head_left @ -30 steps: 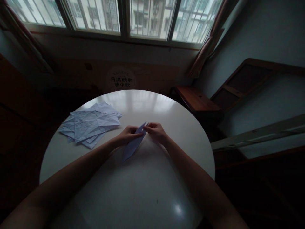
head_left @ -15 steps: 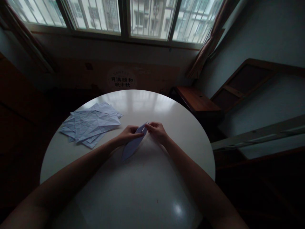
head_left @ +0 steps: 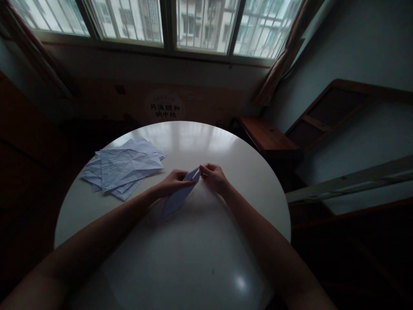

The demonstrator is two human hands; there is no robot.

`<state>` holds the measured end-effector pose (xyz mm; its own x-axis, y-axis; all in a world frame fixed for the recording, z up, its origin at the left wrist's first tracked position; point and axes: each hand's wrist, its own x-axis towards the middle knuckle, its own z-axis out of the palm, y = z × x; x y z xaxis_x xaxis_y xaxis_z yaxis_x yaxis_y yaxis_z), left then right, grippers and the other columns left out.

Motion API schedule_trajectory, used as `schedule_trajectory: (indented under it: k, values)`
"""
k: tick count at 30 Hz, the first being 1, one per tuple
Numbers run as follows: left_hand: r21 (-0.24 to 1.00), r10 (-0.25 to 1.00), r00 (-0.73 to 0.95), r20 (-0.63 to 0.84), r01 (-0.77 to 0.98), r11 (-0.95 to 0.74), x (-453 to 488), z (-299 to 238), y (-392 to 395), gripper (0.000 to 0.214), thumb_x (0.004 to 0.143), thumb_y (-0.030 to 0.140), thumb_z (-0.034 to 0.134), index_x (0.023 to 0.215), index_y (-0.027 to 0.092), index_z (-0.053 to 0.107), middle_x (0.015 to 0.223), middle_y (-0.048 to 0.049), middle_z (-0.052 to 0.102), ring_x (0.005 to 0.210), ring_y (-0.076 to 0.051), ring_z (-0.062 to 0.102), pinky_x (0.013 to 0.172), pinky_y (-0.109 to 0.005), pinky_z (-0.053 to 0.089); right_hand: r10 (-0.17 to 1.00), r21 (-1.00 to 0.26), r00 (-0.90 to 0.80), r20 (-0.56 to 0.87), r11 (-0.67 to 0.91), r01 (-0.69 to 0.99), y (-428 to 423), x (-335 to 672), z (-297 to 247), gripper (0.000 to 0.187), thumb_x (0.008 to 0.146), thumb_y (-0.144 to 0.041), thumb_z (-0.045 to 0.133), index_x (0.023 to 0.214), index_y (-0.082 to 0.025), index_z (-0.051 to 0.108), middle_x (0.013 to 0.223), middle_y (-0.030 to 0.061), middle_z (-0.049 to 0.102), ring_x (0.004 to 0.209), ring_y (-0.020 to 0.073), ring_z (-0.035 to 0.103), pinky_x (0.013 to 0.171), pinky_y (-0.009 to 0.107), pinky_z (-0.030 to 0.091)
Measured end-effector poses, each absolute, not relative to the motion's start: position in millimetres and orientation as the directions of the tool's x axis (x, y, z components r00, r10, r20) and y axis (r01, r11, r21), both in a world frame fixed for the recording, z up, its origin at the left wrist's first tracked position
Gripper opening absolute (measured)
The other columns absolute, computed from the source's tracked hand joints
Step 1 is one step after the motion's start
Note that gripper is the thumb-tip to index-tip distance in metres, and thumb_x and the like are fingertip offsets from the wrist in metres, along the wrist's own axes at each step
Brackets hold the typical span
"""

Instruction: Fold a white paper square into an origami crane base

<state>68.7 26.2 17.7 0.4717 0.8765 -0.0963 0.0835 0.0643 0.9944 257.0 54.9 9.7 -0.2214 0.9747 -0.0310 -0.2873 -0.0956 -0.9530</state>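
Observation:
A narrow folded piece of pale blue paper (head_left: 177, 199) lies slanted on the round white table (head_left: 193, 258), its far tip between my hands. My left hand (head_left: 172, 181) rests on the paper's upper left edge with fingers closed, pinching it. My right hand (head_left: 213, 177) pinches the paper's far tip with curled fingers. Both forearms reach in from the bottom of the view.
A loose stack of creased pale sheets (head_left: 121, 168) lies on the table's far left. Beyond the table are a windowed wall, a wooden bench (head_left: 266, 137) at the right and a dark wooden frame (head_left: 335, 107) leaning against the right wall.
The folded paper has swung slightly, its near end shifting left, and my right hand has moved a little to the right at the tip. The left hand stays in place.

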Motion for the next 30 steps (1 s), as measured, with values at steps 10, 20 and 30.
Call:
schedule_trajectory:
  k: [10,20,30]
  values:
    - [0.985,0.933,0.339,-0.123,-0.071,0.156,69.4,14.3,29.8,0.046,0.061,0.044,0.082,0.089,0.009,0.072,0.064,-0.0012,0.063,0.050,-0.008,0.051,0.047,-0.019,0.033,0.965,-0.995,-0.261,0.021,-0.007,-0.104,48.9,250.4,13.5,0.047,0.057,-0.062,0.077,0.062,-0.017,0.064,0.059,0.0002,0.060,0.055,0.0099,0.050,0.055,0.025,0.036]
    - [0.974,0.962,0.234,-0.139,-0.142,0.175,74.5,18.7,27.5,0.054,0.055,0.055,0.083,0.079,0.007,0.072,0.061,-0.0044,0.065,0.048,-0.010,0.053,0.044,-0.019,0.035,0.961,-0.996,-0.265,0.077,0.063,-0.061,47.2,249.9,13.1,0.042,0.058,-0.057,0.078,0.062,-0.017,0.064,0.060,-0.0003,0.061,0.058,0.0108,0.051,0.057,0.025,0.037]
    - [0.971,0.969,0.224,-0.105,-0.188,0.149,77.7,13.4,26.9,0.050,0.055,0.054,0.083,0.070,0.008,0.071,0.057,-0.0032,0.063,0.048,-0.010,0.053,0.044,-0.020,0.037,0.969,-0.994,-0.225,0.102,0.092,-0.058,51.0,249.2,7.7,0.046,0.060,-0.062,0.074,0.062,-0.018,0.061,0.059,-0.0011,0.058,0.056,0.0104,0.049,0.055,0.025,0.039]
